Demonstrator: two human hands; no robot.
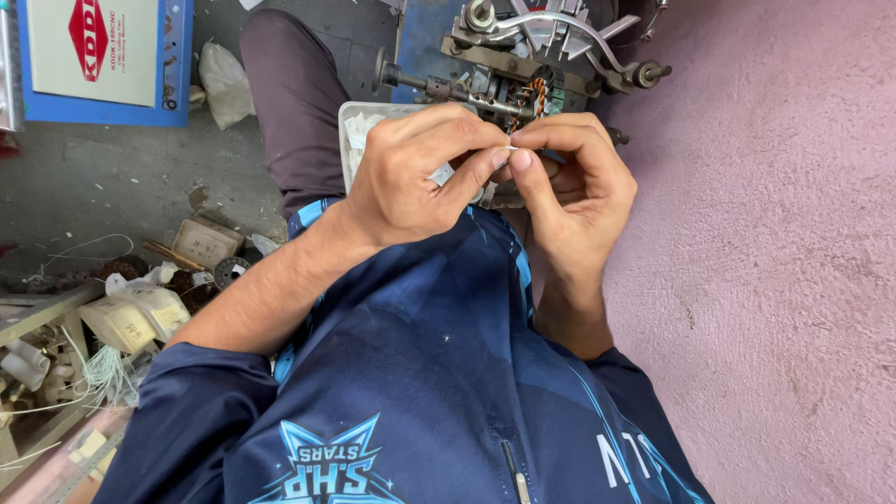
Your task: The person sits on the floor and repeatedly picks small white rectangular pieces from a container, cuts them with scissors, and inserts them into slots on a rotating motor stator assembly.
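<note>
I see the metal winding machine (523, 56) w/ copper coil (535, 93) up top, white tray (350, 126) below it, then my left hand (411, 177) & right hand (569, 187) — fingertips of both pinched shut on a small white strip (511, 147) just in front of the coil.

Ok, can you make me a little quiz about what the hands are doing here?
1. True or false: both hands pinch one small white piece.
2. What colour are the wire coils on the metal machine?
3. Which is nearer the plastic tub: A) left hand or B) right hand?

Key: 1 true. 2 copper orange. 3 A.
</note>
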